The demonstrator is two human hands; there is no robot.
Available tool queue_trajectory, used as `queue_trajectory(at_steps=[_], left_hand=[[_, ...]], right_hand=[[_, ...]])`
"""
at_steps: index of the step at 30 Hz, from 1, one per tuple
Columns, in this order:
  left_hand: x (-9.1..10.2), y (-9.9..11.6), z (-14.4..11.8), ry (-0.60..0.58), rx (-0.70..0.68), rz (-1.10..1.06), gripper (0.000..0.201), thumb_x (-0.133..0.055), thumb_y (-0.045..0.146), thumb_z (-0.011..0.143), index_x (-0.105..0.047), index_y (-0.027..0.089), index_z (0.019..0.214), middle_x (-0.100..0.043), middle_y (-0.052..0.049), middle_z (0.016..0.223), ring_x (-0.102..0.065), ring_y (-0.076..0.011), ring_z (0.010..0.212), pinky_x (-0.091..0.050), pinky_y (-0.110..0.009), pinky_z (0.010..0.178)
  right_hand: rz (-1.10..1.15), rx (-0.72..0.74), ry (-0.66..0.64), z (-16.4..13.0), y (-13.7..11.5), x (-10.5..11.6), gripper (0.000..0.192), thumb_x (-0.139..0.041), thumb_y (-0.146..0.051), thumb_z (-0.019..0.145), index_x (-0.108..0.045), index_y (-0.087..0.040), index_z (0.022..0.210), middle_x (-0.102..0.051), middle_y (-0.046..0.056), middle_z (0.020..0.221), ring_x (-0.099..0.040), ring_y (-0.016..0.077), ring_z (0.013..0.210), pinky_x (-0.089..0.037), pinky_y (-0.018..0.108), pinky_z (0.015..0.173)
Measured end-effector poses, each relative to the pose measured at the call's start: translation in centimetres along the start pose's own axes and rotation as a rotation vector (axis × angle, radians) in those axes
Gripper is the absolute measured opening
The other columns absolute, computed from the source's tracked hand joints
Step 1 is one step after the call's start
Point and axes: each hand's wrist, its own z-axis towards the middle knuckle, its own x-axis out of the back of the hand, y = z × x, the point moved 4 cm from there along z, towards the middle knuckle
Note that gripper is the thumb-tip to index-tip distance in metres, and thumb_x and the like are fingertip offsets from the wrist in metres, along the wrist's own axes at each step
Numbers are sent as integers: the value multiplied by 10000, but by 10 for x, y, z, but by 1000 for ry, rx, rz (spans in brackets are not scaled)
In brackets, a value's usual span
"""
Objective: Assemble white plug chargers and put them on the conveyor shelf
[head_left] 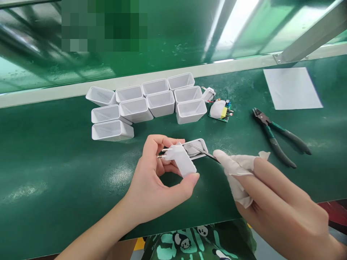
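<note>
My left hand (154,180) is closed around a white plug cover (185,164) with two metal pins pointing left. Just behind this cover lies a white charger housing (205,145), its open end toward me, with a pale grey-white piece (193,148) inside it. The left fingertips reach the housing's left side, partly hidden by the cover. In my right hand (279,202) I grip thin metal tweezers (208,154). Their tips enter the housing at the pale piece. White wrapping (238,169) covers some of the right fingers.
Several white open housings (161,103) stand in rows at the back. Beside them are a circuit board (227,115) and a small white plug piece (208,94) with wires. Cutting pliers (271,135) and a white sheet (292,88) lie right. A metal rail (233,66) edges the bench.
</note>
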Motion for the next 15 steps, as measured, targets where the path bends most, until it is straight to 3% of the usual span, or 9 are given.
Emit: queue_trajectory(at_steps=[15], left_hand=[[1, 2, -1, -2, 19, 7, 478, -786, 202, 779, -395, 263, 1048, -609, -44, 1299, -709, -96, 724, -656, -322, 764]], right_hand=[[-45, 20, 32, 6, -6, -2, 253, -550, 86, 883, -662, -120, 976, -465, -48, 513, -502, 141, 572, -381, 281, 606]])
